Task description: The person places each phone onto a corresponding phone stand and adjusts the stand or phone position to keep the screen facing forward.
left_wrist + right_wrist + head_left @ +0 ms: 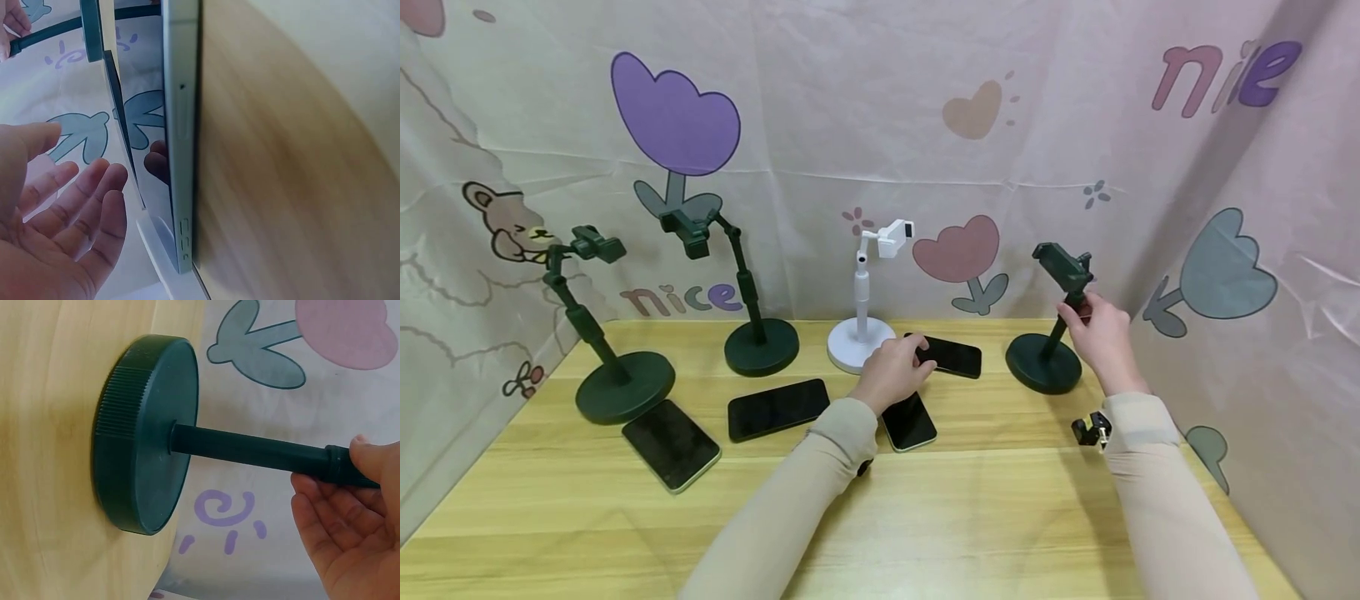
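Gripping the far-right green stand (1037, 364) by its post (250, 449) with the right hand (1101, 333). Holding nothing in the left hand (891, 371), with relaxed fingers beside the far middle phone (957, 357). Might tip the stand by tugging its leaning post sideways, or nudge the phone by sweeping too low.

A pale fabric backdrop (820, 100) hangs behind the wood-grain table (985, 525) and extends along its left and right sides. Its print includes a purple tulip (676, 117) at upper left, a bear (512, 218) at far left, a beige heart (973, 111) right of center, a blue-grey tulip (1228, 271) at right, and "nice" lettering (691, 298) (beneath the purple tulip).
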A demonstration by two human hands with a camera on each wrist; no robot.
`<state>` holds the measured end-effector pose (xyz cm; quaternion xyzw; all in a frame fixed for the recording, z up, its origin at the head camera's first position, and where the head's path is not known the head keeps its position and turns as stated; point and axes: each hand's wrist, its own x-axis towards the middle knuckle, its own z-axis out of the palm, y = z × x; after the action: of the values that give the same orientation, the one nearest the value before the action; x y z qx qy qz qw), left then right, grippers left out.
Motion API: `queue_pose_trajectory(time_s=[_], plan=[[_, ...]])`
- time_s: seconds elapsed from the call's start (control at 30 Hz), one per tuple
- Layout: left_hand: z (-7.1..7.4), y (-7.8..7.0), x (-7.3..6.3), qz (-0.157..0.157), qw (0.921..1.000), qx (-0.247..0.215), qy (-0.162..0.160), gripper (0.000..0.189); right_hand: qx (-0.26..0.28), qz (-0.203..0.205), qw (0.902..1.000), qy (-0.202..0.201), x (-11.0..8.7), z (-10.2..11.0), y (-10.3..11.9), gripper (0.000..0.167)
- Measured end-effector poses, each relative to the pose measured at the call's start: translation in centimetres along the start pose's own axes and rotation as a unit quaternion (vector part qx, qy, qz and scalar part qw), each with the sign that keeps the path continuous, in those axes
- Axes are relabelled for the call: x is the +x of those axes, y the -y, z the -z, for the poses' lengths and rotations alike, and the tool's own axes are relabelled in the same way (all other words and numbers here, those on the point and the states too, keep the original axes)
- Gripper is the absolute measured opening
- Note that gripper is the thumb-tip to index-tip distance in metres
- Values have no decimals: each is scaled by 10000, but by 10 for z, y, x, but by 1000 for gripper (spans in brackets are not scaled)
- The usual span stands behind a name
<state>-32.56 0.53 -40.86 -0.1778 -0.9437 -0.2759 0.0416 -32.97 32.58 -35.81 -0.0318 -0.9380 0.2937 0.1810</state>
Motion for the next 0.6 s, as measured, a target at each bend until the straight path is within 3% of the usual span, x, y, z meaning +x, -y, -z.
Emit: queue_pose_trajectory(time_s=[0.17,0.6], plan=[[2,4,-2,77,10000,-41,10,34,1,64,10000,74,-6,2,0,45],[8,13,-13,-106,9998,-162,-7,33,59,340,9993,147,-24,9,2,45]])
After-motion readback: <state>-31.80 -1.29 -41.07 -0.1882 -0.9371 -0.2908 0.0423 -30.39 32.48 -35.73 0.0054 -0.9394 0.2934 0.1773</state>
